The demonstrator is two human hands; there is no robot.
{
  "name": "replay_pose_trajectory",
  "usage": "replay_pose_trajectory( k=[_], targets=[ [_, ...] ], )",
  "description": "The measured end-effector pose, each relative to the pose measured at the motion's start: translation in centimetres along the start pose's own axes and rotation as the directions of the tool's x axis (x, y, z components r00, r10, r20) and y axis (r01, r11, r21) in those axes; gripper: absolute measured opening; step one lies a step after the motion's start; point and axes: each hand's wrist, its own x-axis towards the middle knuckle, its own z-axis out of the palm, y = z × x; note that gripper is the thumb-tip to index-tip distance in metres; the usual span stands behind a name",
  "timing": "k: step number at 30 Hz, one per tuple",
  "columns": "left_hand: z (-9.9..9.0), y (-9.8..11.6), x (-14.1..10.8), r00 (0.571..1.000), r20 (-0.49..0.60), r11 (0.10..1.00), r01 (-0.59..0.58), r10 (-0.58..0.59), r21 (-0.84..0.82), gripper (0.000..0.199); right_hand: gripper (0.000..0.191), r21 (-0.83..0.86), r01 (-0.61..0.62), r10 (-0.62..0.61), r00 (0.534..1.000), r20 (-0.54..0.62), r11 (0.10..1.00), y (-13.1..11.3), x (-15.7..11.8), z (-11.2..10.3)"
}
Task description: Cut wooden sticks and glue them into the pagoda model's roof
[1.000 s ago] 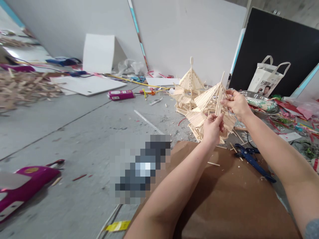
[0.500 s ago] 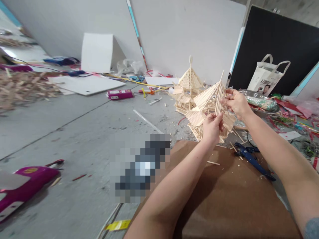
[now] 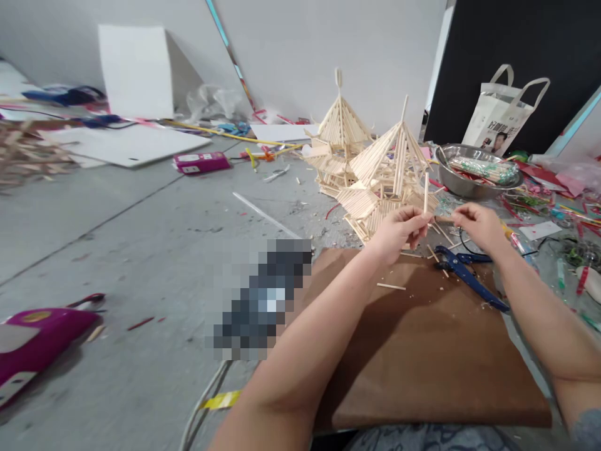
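Observation:
A model pavilion made of pale wooden sticks (image 3: 366,203) stands past the board, its pointed roof partly bare of sticks. Just in front of it, my left hand (image 3: 399,232) is closed on a thin wooden stick (image 3: 426,193) that points upward. Beside it, my right hand (image 3: 481,227) pinches a short brownish piece (image 3: 444,219), whose kind I cannot make out; it reaches toward my left fingertips. Behind the nearer model is a similar stick pavilion (image 3: 340,122) with a closed roof and a looped tip. Blue-handled cutters (image 3: 469,279) lie below my right hand.
The brown board (image 3: 436,363) lies before me with a loose stick (image 3: 391,287) on it. A metal bowl (image 3: 451,181) of packaged sticks and a white bag (image 3: 498,119) stand at right. Purple boxy devices (image 3: 201,162) and a blurred-out dark object (image 3: 260,300) are to the left.
Both my hands have come away from the pavilion roof, down and to the right. A single stick now shows upright in my left hand, and the view has shifted slightly.

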Motion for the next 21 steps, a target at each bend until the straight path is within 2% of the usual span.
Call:
replay_pose_trajectory(
  k=[3, 5, 7, 9, 11, 14, 15, 17, 21],
  targets=[
    [0.3, 1.2, -0.5, 0.987, 0.151, 0.969, 0.022, -0.061, 0.244, 0.019, 0.022, -0.365, 0.020, 0.040, 0.987, 0.156, 0.931, 1.1, -1.1, 1.8],
    [0.4, 2.1, -0.8, 0.945, 0.280, 0.891, 0.026, -0.171, 0.454, 0.018, 0.025, -0.529, 0.092, 0.042, 0.971, 0.236, 0.844, 1.1, -1.5, 3.1],
    [0.4, 2.6, -1.0, 0.893, 0.369, 0.753, -0.053, -0.259, 0.656, 0.015, 0.026, -0.619, 0.158, 0.045, 0.953, 0.299, 0.769, 1.1, -1.5, 4.1],
    [0.2, 2.5, -1.2, 0.849, 0.403, 0.567, -0.156, -0.341, 0.809, 0.012, 0.028, -0.664, 0.190, 0.077, 0.933, 0.351, 0.723, 1.2, -1.3, 4.9],
    [-0.1, 1.8, -1.3, 0.825, 0.374, 0.362, -0.223, -0.424, 0.905, 0.012, 0.030, -0.668, 0.201, 0.108, 0.914, 0.391, 0.716, 1.5, -1.1, 5.6],
    [-0.6, 0.4, -1.3, 0.821, 0.239, 0.051, -0.250, -0.518, 0.967, 0.017, 0.026, -0.629, 0.206, 0.101, 0.904, 0.416, 0.749, 1.8, -0.6, 6.2],
    [-0.7, 0.0, -1.2, 0.824, 0.199, -0.021, -0.247, -0.530, 0.969, 0.019, 0.024, -0.610, 0.189, 0.100, 0.907, 0.408, 0.769, 1.9, -0.5, 6.4],
    [-1.0, -0.5, -1.1, 0.826, 0.143, -0.101, -0.234, -0.545, 0.967, 0.022, 0.022, -0.549, 0.129, 0.108, 0.919, 0.379, 0.826, 2.1, -0.3, 6.5],
    [-1.4, -0.8, -0.9, 0.834, 0.090, -0.140, -0.196, -0.544, 0.971, 0.024, 0.022, -0.402, 0.034, 0.110, 0.938, 0.330, 0.915, 2.5, -0.1, 6.3]
  ],
)
